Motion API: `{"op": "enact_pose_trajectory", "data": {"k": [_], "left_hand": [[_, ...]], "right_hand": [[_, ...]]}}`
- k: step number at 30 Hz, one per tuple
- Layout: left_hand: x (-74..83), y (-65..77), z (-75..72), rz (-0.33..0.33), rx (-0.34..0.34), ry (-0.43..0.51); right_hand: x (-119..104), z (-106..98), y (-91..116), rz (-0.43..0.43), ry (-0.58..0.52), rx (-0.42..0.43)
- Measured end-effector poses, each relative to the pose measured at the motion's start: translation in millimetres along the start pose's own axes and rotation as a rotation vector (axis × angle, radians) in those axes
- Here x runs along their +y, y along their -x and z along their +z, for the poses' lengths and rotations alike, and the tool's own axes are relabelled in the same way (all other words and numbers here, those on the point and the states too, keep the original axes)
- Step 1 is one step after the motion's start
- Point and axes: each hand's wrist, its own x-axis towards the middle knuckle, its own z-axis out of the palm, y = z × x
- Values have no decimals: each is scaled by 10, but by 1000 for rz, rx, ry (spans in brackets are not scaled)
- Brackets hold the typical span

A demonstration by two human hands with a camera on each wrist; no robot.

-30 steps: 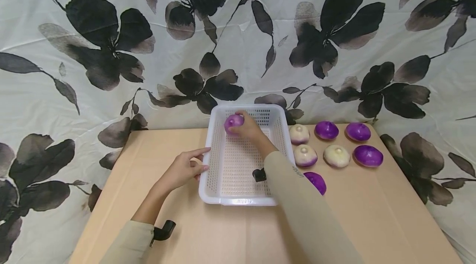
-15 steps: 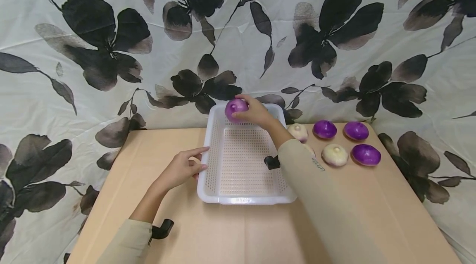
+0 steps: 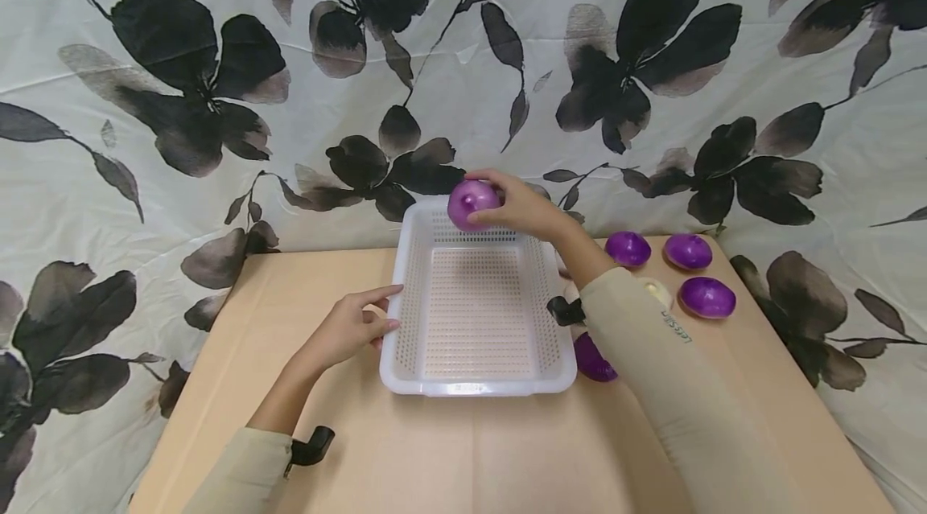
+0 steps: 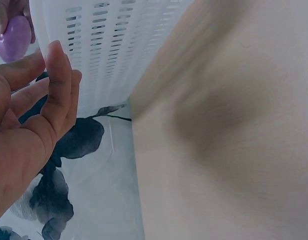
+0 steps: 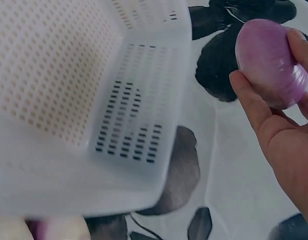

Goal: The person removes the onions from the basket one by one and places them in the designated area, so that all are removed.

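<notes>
My right hand (image 3: 523, 206) grips a shiny purple onion (image 3: 472, 205) above the far end of the white plastic basket (image 3: 476, 387). In the right wrist view the thumb and fingers curl round the onion (image 5: 268, 62), beside the basket's slotted end wall. At the basket's left rim my left hand (image 3: 352, 329) holds on with thumb and fingers. The left wrist view shows those bent fingers (image 4: 59, 92) against the outside of the wall. No onion lies in the basket; its perforated floor shows.
Purple onions (image 3: 707, 298) lie on the table right of the basket, with a pale onion (image 3: 655, 291) partly behind the right sleeve. Another purple onion (image 3: 594, 357) is near the basket's right corner. A flowered cloth (image 3: 507, 55) hangs behind the wooden table (image 3: 434, 450).
The right hand has lifted the onion up from inside the basket, then moved it right along the far rim. The left hand has stayed at the left rim.
</notes>
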Motion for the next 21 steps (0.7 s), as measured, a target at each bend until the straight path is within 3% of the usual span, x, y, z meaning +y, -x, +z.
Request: {"op": "enact_pose_trajectory", "data": {"k": [11,21], "left_hand": [[4,-13,7,6,0,-10],[7,-4,15,-19,9,-25]], "right_hand": [[148,-433,538,-53,77,-15],[480,-757,1131,-6,62,-59]]}}
